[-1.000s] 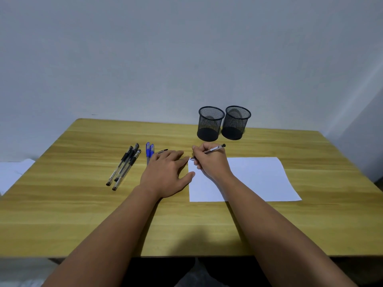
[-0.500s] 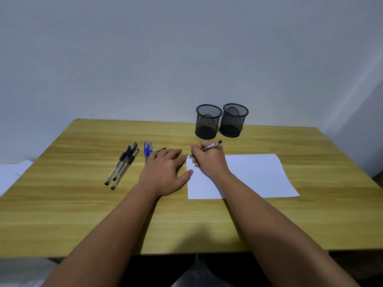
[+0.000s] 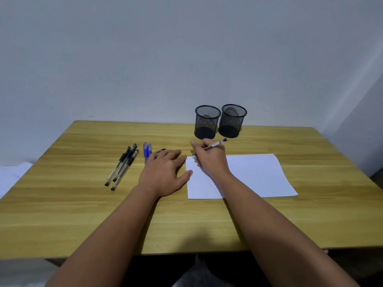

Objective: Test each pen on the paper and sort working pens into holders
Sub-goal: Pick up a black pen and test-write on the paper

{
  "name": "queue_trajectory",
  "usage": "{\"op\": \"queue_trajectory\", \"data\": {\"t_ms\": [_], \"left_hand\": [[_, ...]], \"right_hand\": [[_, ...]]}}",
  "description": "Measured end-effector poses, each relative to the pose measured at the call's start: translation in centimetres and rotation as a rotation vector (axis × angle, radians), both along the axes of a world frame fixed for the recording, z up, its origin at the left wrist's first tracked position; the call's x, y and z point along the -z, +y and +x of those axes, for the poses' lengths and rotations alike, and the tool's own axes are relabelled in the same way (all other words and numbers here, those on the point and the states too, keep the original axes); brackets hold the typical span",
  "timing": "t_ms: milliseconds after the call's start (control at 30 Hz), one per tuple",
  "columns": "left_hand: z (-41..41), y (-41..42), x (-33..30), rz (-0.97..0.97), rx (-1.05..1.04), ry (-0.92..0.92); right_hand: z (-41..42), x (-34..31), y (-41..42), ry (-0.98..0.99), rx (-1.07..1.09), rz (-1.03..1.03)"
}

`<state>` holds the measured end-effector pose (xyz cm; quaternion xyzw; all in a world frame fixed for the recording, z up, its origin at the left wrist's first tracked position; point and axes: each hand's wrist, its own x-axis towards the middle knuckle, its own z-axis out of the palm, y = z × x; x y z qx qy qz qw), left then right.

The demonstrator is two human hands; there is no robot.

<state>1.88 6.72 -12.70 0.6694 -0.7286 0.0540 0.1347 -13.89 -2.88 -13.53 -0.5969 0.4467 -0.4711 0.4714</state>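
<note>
The right hand [image 3: 211, 160] has its fingers clamped on a clear pen [image 3: 215, 144], the tip down at the far left corner of the white paper [image 3: 255, 175] and the barrel slanting up to the right. The left hand [image 3: 163, 175] lies flat on the desk [image 3: 83, 214], fingers straight and close together, thumb touching the paper's left edge. Left of it lie two blue pens [image 3: 147, 151] side by side, and farther left three black pens [image 3: 123, 165]. A small dark piece [image 3: 160, 150] shows just beyond the left fingertips. Two black mesh holders [image 3: 207, 122] [image 3: 233, 120] stand side by side at the far edge, beyond the right hand.
</note>
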Motion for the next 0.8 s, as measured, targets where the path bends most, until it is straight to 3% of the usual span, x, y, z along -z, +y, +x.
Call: {"op": "queue_trajectory", "data": {"t_ms": [800], "left_hand": [[-0.11,-0.21,0.02,0.01,0.006,-0.006]], "right_hand": [[-0.03,-0.03,0.1,0.185,0.035,-0.048]]}}
